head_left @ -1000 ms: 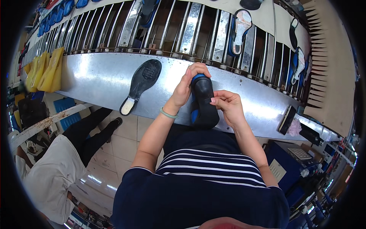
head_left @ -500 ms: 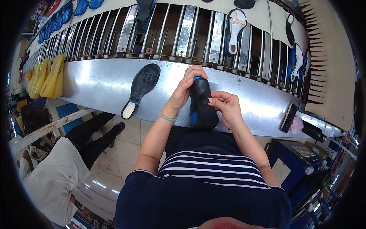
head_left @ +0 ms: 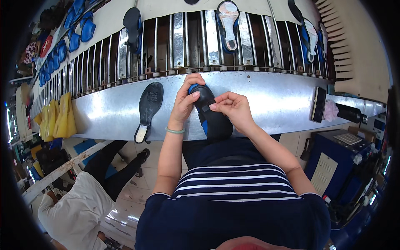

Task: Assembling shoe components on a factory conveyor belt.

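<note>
A black shoe upper with blue at its toe end and side stands tilted at the metal bench's near edge, against my body. My left hand wraps round its toe end, the thumb lying on the black surface. With thumb and forefinger, my right hand pinches a small dark strip against the upper; whether the strip is joined to it I cannot tell. To the left of my left hand, a loose black shoe sole with a pale heel end lies on the bench.
Beyond the metal bench runs a roller conveyor carrying blue-and-black shoes with pale bottoms. Yellow shaped pieces sit at the bench's left end. A phone and pink pompom lie right. Another person is at lower left.
The whole view has shifted, so bench and conveyor sit differently. My left thumb now shows on top of the upper. The upper leans more, and my right hand still pinches the strip.
</note>
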Demonstrator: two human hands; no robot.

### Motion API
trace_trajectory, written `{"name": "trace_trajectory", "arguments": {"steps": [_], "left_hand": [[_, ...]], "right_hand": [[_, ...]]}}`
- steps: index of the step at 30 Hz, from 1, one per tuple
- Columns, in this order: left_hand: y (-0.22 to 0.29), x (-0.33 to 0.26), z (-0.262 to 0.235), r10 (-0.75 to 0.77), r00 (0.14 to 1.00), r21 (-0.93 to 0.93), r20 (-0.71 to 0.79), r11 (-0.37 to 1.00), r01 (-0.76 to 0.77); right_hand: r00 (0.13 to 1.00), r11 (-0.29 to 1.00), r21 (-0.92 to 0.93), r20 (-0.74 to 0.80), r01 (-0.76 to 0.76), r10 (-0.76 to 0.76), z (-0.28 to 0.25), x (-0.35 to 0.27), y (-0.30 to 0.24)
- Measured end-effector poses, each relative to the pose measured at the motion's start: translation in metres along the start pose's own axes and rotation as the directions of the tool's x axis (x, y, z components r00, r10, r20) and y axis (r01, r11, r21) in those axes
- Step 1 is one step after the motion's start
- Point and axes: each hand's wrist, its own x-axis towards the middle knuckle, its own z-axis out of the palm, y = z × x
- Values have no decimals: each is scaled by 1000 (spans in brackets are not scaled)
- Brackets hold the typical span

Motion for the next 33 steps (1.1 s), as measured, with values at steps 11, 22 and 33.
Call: {"name": "trace_trajectory", "arguments": {"steps": [11,22,33], "left_hand": [[-6,-4,-4,-65,998,-61,-26,996,63],[-9,0,3,-72,994,-56,-77,996,67],[-10,-2,7,-82,991,-81,-106,994,74]], "right_hand": [[976,944,-248,46,219,-214,-13,-10,9],[977,931,-310,-29,190,-209,-14,-1,21],[983,915,-373,-32,155,-179,-15,0,15]]}}
